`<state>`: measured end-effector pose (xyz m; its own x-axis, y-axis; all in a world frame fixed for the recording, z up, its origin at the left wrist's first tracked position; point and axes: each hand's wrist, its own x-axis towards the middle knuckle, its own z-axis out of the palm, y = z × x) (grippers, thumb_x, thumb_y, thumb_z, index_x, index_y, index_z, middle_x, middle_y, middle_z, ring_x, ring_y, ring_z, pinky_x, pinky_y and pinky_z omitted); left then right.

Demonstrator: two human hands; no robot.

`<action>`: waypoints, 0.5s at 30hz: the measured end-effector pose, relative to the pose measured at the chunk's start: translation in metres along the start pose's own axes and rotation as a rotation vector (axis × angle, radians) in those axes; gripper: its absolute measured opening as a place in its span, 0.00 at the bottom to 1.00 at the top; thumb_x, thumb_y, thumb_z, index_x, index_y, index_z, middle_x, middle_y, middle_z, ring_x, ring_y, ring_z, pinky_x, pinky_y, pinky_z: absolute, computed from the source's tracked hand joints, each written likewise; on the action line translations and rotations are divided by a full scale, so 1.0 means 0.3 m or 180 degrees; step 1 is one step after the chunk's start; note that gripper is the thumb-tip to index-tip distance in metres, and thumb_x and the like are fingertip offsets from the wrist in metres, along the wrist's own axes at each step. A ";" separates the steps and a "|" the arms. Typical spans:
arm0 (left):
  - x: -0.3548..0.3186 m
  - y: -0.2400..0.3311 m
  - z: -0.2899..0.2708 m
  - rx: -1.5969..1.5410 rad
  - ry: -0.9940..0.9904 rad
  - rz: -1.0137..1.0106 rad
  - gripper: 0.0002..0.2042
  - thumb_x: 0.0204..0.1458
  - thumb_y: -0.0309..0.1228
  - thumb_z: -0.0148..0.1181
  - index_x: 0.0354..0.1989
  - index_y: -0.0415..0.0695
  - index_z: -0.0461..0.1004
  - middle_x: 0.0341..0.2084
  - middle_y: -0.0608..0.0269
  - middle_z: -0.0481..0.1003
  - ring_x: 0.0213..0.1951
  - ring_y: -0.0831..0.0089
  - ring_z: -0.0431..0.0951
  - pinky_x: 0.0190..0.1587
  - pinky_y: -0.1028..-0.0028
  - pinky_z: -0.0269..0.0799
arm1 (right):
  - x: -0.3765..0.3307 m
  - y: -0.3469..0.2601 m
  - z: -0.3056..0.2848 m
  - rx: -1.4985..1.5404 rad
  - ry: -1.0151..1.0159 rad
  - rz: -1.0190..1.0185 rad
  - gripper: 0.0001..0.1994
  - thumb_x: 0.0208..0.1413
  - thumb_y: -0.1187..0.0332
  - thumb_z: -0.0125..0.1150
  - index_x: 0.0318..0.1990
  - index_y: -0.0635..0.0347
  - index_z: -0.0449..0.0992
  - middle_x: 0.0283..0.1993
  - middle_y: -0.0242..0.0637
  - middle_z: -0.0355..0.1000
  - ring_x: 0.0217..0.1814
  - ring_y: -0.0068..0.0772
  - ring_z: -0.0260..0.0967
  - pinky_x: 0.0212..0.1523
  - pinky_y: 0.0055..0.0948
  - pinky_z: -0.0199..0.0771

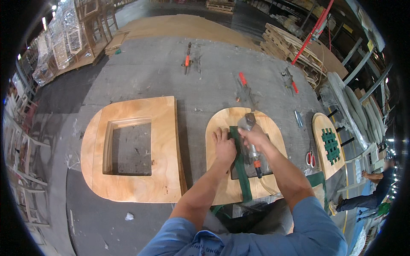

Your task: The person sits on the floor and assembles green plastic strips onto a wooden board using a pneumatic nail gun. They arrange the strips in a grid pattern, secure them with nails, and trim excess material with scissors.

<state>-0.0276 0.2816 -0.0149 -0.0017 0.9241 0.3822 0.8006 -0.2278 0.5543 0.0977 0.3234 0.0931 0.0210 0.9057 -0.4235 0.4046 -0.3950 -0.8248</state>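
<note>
A green webbing strap runs lengthwise over a rounded wooden seat frame with an opening in its middle. My left hand is closed at the strap's far end, fingers bent down against the wood. In my right hand is a silver air stapler with a red band and a black end. Its head lies over the far rim of the frame, just right of the strap. A pale hose trails from it toward me. The stapler's tip is partly hidden by my hand.
A stack of larger wooden frames lies to the left. On the right are red-handled scissors and a small frame woven with green webbing. Red-handled clamps lie farther back on the grey table. Another person is at the far right.
</note>
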 end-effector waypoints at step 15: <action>-0.394 0.105 -0.299 -0.2530 -0.2669 -0.0727 0.18 0.67 0.41 0.57 0.55 0.39 0.79 0.47 0.59 0.82 0.49 0.73 0.80 0.56 0.71 0.74 | 0.030 0.380 -0.572 0.2041 -0.0135 0.0687 0.16 0.61 0.52 0.68 0.48 0.51 0.75 0.35 0.31 0.72 0.24 0.27 0.68 0.22 0.32 0.72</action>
<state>-0.0558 0.1376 0.0237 0.5353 0.8135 -0.2273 0.2338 0.1159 0.9654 0.3009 0.3129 0.0595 -0.0008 0.7946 -0.6071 -0.2274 -0.5913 -0.7737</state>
